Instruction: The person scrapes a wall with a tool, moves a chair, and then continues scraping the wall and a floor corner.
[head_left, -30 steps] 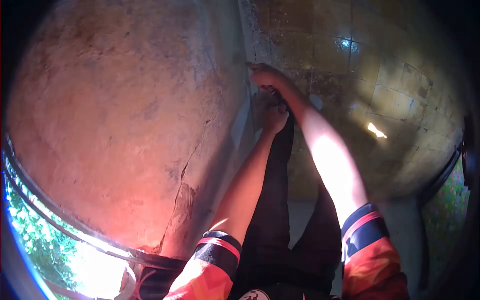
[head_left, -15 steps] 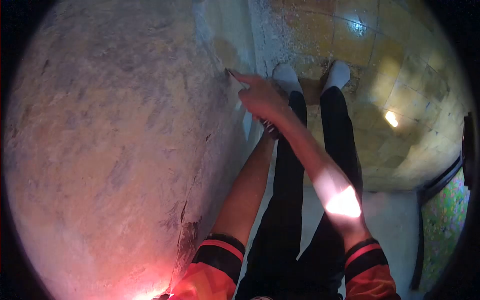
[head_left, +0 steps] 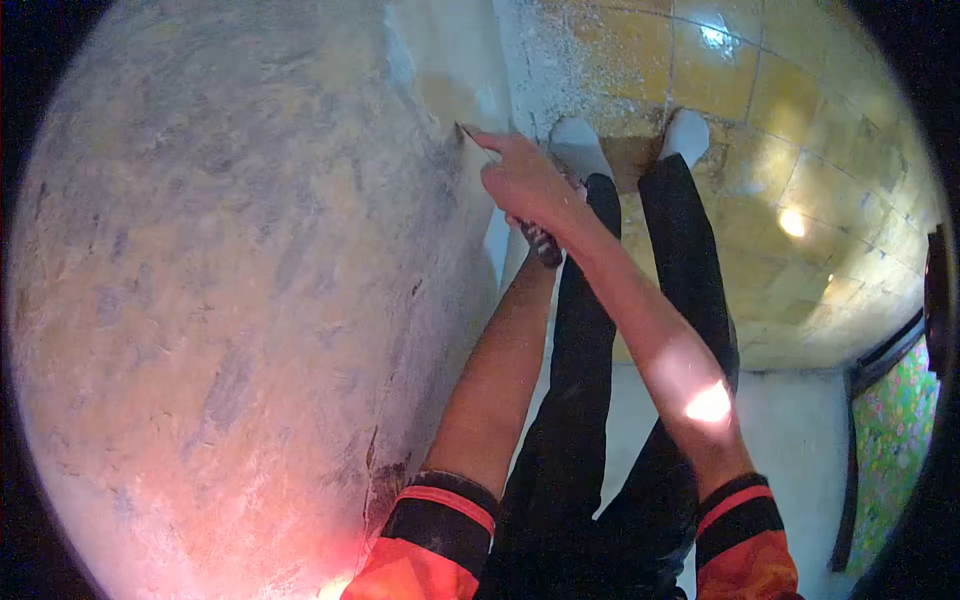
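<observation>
My right hand (head_left: 530, 185) is wrapped round a scraper, its index finger stretched along the tool towards the wall. The scraper's dark handle with pale stripes (head_left: 541, 243) sticks out below the fist. Its thin blade (head_left: 478, 142), seen nearly edge-on, has its tip at the rough plaster wall (head_left: 250, 250). My left forearm (head_left: 495, 370) reaches up beneath the right one. The left hand lies behind the right hand and the handle, so its fingers and any grip are hidden.
Pale crumbs (head_left: 560, 70) lie along the foot of the wall on the yellow tiled floor (head_left: 715, 75). My feet in light socks (head_left: 685, 137) stand close to the wall. A flowered green cloth or panel (head_left: 895, 430) is at the right edge. A crack (head_left: 370, 460) runs down the wall.
The view has shifted slightly. The blade tip stays near the same part of the wall, and more of the striped handle shows below my right hand. The light patch on my right forearm is smaller.
</observation>
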Demonstrator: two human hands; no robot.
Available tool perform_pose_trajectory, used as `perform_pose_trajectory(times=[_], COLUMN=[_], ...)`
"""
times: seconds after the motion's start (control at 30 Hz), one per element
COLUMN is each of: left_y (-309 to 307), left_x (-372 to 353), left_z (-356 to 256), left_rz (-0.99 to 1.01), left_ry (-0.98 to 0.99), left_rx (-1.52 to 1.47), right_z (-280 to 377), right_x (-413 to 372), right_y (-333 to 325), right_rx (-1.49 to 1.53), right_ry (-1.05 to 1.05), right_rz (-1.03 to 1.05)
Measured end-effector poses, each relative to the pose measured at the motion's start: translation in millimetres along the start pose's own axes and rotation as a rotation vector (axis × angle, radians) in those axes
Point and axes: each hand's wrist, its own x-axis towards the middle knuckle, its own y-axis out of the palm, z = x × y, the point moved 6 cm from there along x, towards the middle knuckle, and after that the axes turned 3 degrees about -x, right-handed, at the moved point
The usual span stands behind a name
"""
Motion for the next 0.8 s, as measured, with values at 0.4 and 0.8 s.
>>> perform_pose_trajectory(times=[0.4, 0.8], left_y=[17.5, 3.3], left_x=[-1.5, 9.3], left_z=[21.5, 19.9], left_rz=[-0.034, -0.067], left_ry=[0.020, 0.038], left_rx=[-0.098, -0.085], right_z=[-10.7, -11.3], right_x=[-10.2, -5.9], right_y=[8.9, 9.8], right_rx=[0.132, -0.019], right_ry=[0.091, -0.053], right_rz=[0.118, 0.003])
